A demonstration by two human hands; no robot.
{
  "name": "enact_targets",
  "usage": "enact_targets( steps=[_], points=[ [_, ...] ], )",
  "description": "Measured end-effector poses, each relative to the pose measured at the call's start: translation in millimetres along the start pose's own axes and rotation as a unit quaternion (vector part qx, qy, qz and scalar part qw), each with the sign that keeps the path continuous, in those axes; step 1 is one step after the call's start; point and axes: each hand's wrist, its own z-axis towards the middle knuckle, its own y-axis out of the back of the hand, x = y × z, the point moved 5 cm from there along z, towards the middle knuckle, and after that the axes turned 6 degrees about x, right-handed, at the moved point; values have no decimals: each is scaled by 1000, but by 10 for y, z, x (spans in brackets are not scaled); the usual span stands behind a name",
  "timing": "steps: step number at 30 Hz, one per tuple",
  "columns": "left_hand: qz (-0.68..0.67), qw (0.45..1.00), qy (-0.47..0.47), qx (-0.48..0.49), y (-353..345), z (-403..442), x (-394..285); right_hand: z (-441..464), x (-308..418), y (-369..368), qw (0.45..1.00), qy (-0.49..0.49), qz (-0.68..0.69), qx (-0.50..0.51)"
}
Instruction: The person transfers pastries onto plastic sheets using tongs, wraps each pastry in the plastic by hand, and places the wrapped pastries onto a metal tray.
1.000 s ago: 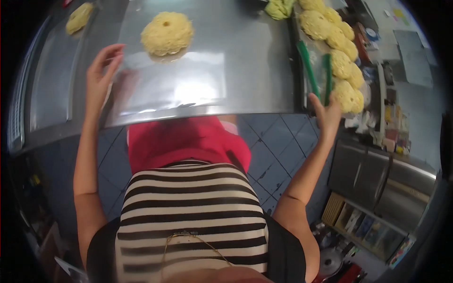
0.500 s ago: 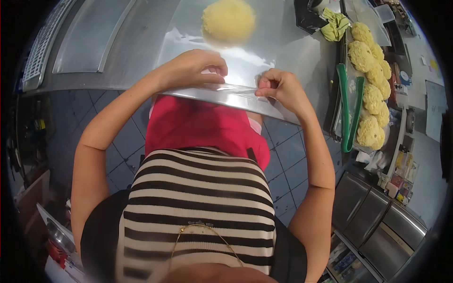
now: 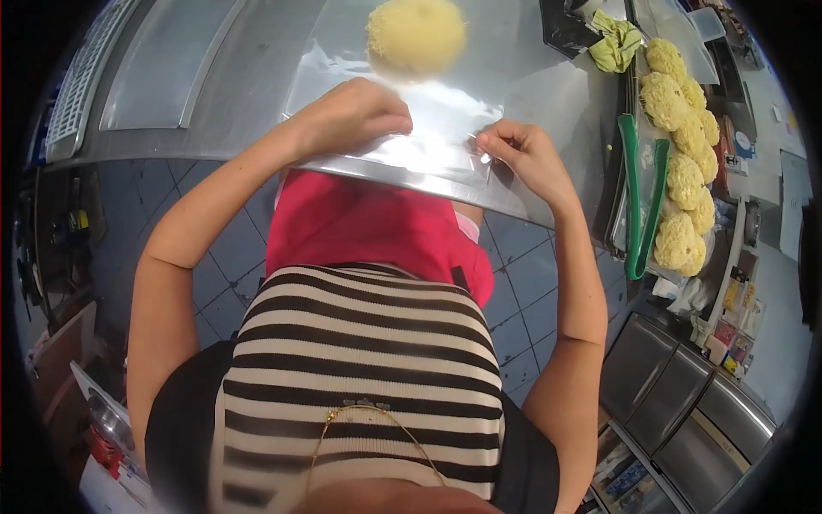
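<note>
Clear plastic film [image 3: 441,158] lies over the near edge of the steel table, glossy with reflected light. My left hand [image 3: 364,116] is closed on the film's left part, its fingers curled. The film's right corner is pinched between thumb and index finger of my right hand [image 3: 518,150], with a little film bunched there. Beyond both hands, a round yellow shredded mass [image 3: 417,36] rests on the table, seemingly under the film.
On the right, a tray [image 3: 632,94] holds several yellow noodle-like bundles [image 3: 664,101]. Green tongs [image 3: 635,201] lean on its near side. A crumpled green cloth [image 3: 615,41] sits beside a black box [image 3: 567,26]. A metal tray [image 3: 167,68] lies at left.
My right hand has left the green tongs and now pinches the film; my left hand has come in from the left and closed on it. The view has shifted left.
</note>
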Motion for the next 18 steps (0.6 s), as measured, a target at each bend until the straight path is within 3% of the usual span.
enact_targets(
  steps=[6, 9, 10, 11, 12, 13, 14, 18],
  points=[
    [-42, 997, 60, -21, 25, -10, -26, -110, 116, 47, 993, 58, -61, -87],
    [-131, 986, 89, -55, 81, -67, -4, -510, 589, 87, 941, 182, -91, -270],
    [-98, 992, 27, -70, 136, -80, -71, -508, 549, -72, 983, 122, 24, -135],
    [-63, 994, -37, -84, 190, -87, -148, -492, 517, -241, 989, 57, 137, 3],
    [-28, 990, -104, -97, 232, -92, -232, -418, 498, -258, 989, 64, 132, -4],
    [-22, 988, -112, -100, 255, -86, -250, -303, 324, -378, 942, -26, 330, 59],
    [-6, 989, -129, -68, 233, -78, -272, -213, 195, -484, 844, -112, 511, 122],
    [61, 985, -161, -3, 128, -35, -270, 336, 2, 81, 824, -21, 562, 70]
  ],
)
